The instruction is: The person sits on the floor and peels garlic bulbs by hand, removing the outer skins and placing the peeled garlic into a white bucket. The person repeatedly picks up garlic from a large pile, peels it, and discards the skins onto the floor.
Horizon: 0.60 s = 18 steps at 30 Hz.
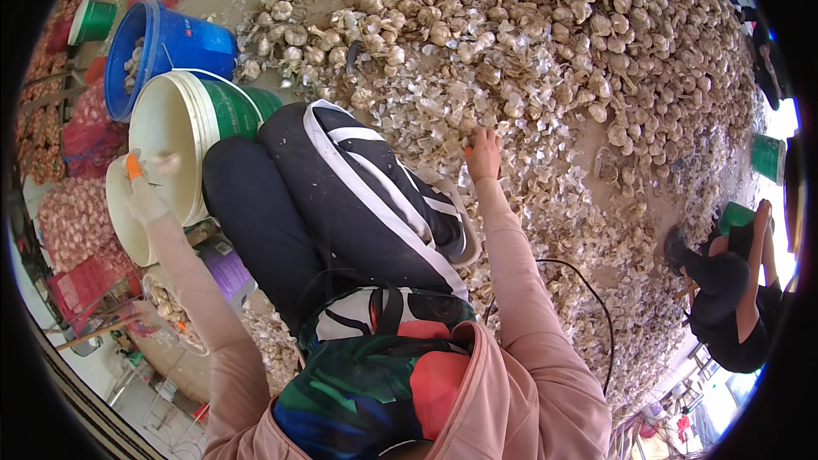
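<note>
My left hand point(146, 197), in a pale glove with an orange finger cover point(133, 166), is at the mouth of a white-and-green plastic bucket point(203, 116) lying tipped on its side. A blurred garlic bulb point(167, 163) shows in front of the bucket's opening, apart from my fingers. A thin dark sliver by the palm is too small to identify. My right hand point(486, 156) reaches down to the heap, its fingertips at a garlic bulb point(470, 125) among loose skins point(441, 86). An orange patch shows at its thumb. Whether the fingers grip the bulb is hidden.
A big heap of garlic bulbs point(613, 32) covers the floor ahead and right. A tipped blue bucket point(198, 45) holds garlic. Left are filled mesh sacks point(80, 220) and a purple container point(225, 271). A black cable point(604, 306) curves near my right arm. Another person point(735, 287) sits right.
</note>
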Available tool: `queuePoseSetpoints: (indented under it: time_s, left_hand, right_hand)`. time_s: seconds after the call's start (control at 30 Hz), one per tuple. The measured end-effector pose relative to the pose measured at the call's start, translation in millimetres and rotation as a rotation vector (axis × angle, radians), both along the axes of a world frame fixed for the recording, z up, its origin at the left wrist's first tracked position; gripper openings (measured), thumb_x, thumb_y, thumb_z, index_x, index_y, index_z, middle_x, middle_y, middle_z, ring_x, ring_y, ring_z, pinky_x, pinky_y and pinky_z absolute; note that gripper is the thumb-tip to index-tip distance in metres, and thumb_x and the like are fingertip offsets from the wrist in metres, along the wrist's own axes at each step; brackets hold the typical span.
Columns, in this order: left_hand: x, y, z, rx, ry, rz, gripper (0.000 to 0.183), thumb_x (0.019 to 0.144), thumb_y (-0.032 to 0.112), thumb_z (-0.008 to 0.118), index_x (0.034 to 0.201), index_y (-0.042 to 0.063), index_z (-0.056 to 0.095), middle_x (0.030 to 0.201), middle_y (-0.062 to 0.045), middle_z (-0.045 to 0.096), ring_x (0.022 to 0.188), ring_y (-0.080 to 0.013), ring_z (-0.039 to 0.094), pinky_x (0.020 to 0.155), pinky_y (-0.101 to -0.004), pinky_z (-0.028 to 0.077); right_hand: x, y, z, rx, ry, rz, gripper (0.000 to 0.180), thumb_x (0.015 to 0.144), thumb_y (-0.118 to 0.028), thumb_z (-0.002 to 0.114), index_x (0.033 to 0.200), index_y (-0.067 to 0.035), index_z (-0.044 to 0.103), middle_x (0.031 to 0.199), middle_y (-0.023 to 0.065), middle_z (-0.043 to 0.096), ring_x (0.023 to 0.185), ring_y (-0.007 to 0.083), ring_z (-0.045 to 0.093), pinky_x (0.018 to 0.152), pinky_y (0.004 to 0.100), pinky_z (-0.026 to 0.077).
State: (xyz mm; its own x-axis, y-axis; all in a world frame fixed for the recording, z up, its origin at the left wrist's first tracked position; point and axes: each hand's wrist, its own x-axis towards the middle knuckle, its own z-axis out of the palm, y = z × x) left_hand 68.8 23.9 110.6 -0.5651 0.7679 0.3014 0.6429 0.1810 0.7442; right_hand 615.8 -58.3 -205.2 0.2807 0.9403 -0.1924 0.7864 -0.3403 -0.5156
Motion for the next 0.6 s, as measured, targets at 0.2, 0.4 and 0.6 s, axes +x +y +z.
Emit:
queuePoseSetpoints:
  time_s: [0.2,0.4,0.6]
  left_hand:
    - [213.5,-10.1,-3.6,0.024,-0.226,-0.482,0.027,0.098,0.014,0.045,0.107,0.001,0.067,0.116,-0.013,0.067,0.108,-0.0241,0.062,0.097,-0.0335,0.047]
    - [362.3,-52.9,-85.6,-0.487,-0.580,-0.916,0.054,0.093,0.015,0.064,0.142,0.006,0.046,0.140,-0.015,0.051,0.131,-0.0231,0.049,0.108,-0.0316,0.039]
    - [372.3,-78.4,-126.2,-0.755,-1.840,-0.823,0.054,0.104,0.040,0.049,0.143,0.003,0.046,0.130,-0.009,0.061,0.115,-0.0175,0.061,0.097,-0.0324,0.050]
  right_hand:
    - [11.5,-16.2,68.2,0.173,1.072,-0.359,0.080,0.082,-0.007,0.075,0.148,-0.008,0.030,0.139,0.0155,0.047,0.131,0.0300,0.045,0.108,0.0411,0.038]
    - [-16.3,-14.4,201.2,0.420,1.351,-0.144,0.083,0.089,-0.005,0.069,0.154,-0.009,0.017,0.144,0.0150,0.041,0.134,0.0269,0.042,0.112,0.0402,0.036]
    - [-17.3,-24.3,218.3,0.378,0.679,0.137,0.067,0.077,0.000,0.079,0.133,-0.006,0.042,0.128,0.0155,0.054,0.118,0.0299,0.053,0.102,0.0394,0.043]
